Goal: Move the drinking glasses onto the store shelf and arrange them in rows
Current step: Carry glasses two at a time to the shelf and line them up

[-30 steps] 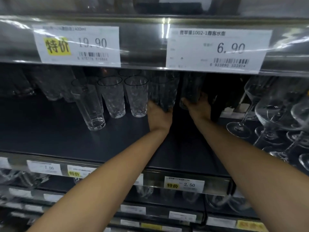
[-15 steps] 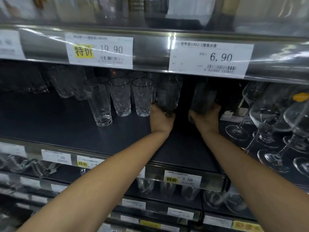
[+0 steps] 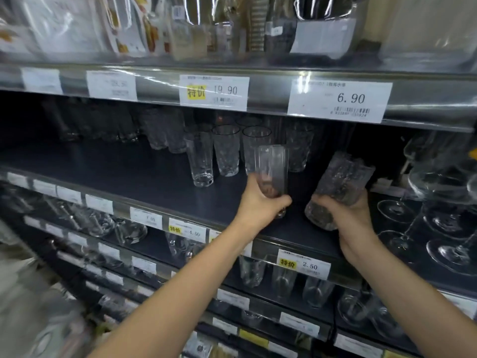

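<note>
My left hand (image 3: 260,205) grips the lower part of a tall smooth clear glass (image 3: 272,167), held upright just above the dark shelf (image 3: 129,166). My right hand (image 3: 348,215) holds a textured clear glass (image 3: 340,179) by its base, tilted to the right. Behind them a row of glasses stands on the shelf: a tall plain glass (image 3: 200,161), then textured glasses (image 3: 226,151) next to it, with more behind in shadow.
Wine glasses (image 3: 444,192) stand close on the right of the same shelf. The shelf above, with price tags (image 3: 339,100), hangs low over the glasses. More tumblers fill the lower shelves (image 3: 284,277). The shelf's left part holds dim glasses at the back.
Both hands have pulled back toward the shelf's front edge, each with its glass. The right glass has tipped to the right. The camera has swung up and left.
</note>
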Tool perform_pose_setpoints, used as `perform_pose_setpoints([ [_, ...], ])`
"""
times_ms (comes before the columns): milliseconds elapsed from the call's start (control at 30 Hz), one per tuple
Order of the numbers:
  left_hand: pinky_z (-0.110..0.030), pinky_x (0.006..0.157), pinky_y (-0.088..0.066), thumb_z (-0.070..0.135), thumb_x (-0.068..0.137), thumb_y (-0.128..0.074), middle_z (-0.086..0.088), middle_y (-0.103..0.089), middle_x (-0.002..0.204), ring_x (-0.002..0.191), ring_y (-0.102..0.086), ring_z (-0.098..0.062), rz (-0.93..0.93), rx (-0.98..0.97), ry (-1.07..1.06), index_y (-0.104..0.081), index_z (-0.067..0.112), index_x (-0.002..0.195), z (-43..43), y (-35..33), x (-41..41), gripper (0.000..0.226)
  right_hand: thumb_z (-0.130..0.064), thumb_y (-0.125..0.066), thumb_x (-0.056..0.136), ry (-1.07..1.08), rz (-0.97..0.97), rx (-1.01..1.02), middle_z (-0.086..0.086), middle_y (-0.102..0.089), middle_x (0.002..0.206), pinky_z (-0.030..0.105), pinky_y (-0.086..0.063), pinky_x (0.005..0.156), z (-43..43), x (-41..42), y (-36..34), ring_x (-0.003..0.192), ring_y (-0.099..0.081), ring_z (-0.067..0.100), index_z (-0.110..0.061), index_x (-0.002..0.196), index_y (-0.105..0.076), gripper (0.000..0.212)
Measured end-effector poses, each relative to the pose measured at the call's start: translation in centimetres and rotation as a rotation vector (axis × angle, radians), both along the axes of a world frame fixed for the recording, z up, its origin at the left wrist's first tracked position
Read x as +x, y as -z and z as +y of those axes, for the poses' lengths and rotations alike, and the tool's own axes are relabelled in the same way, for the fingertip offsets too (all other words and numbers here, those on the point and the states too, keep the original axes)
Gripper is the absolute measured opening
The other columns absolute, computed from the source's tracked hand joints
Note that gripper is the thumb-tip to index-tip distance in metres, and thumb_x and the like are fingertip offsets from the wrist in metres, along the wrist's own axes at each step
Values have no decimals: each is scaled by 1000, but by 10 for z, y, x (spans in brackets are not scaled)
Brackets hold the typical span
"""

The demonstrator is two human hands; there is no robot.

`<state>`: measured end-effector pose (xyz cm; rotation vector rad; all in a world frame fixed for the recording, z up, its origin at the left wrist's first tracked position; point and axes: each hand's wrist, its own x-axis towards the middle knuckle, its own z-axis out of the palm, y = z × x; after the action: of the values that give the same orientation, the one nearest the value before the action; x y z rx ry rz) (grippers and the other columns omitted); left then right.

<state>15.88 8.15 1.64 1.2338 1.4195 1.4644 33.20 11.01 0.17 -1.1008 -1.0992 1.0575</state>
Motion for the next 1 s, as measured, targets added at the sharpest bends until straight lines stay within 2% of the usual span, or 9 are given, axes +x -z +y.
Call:
perform_pose_setpoints([
  [133, -31, 63, -57, 5, 78, -76, 0, -57, 88, 67, -59, -1, -18, 82, -43, -46, 25, 110, -54, -5, -33, 48, -12, -86, 70, -148, -83, 67, -1, -69, 110, 31, -54, 82, -36, -22, -6, 101, -67, 14, -23, 124, -53, 64],
  [233, -32, 71, -58, 8, 76, -78, -8, -63, 100, 73, -61, -5, 7, 139, -130, -46, 27, 107, -92, -8, -60, 48, -10, -85, 71, -219, -114, 130, -8, -68, 108, 26, -51, 80, -61, -49, -16, 96, -67, 6, -35, 115, -52, 61],
  [367, -29, 64, -56, 13, 79, -79, -11, -62, 98, 77, -65, -12, -10, 153, -245, -46, 27, 109, -136, -14, -99, 47, -11, -86, 69, -348, -123, 166, -9, -68, 111, 29, -50, 85, -88, -95, -22, 99, -67, 7, -44, 111, -48, 66],
  [433, -32, 69, -59, 21, 81, -79, -5, -64, 95, 80, -68, -14, -21, 139, -322, -48, 26, 113, -156, -18, -119, 44, -11, -87, 68, -406, -141, 185, -8, -67, 112, 28, -50, 85, -100, -119, -23, 99, -67, 6, -43, 111, -48, 66],
  [533, -30, 80, -58, 52, 73, -77, 4, -67, 100, 91, -69, -8, 13, 116, -444, -50, 31, 114, -179, -20, -154, 53, -10, -86, 68, -467, -138, 207, -10, -65, 108, 14, -51, 76, -116, -159, -24, 92, -66, -2, -38, 109, -49, 62],
  [600, -40, 87, -57, 68, 72, -69, 6, -69, 104, 97, -70, -13, 25, 97, -494, -50, 36, 111, -191, -20, -178, 54, -11, -86, 69, -494, -129, 206, -12, -65, 105, 12, -52, 72, -125, -186, -24, 90, -66, -4, -37, 108, -49, 60],
  [700, -46, 93, -54, 67, 72, -65, 4, -69, 106, 98, -69, -15, 23, 86, -550, -51, 32, 113, -202, -20, -217, 55, -16, -86, 69, -525, -124, 199, -12, -66, 106, 14, -53, 74, -133, -227, -24, 91, -66, -3, -37, 111, -50, 59],
  [900, -13, 73, -50, 42, 81, -70, -5, -69, 104, 91, -68, -8, 19, 99, -487, -49, 26, 114, -205, -18, -303, 42, -18, -87, 71, -511, -156, 204, -17, -64, 110, 5, -48, 73, -139, -313, -22, 95, -62, -9, -36, 119, -49, 64],
  [1000, -10, 71, -49, 48, 75, -69, -3, -68, 105, 91, -67, -5, 29, 94, -450, -50, 30, 114, -201, -18, -346, 47, -19, -86, 71, -467, -169, 196, -17, -64, 108, 9, -50, 73, -138, -353, -21, 95, -62, -10, -38, 116, -49, 61],
])
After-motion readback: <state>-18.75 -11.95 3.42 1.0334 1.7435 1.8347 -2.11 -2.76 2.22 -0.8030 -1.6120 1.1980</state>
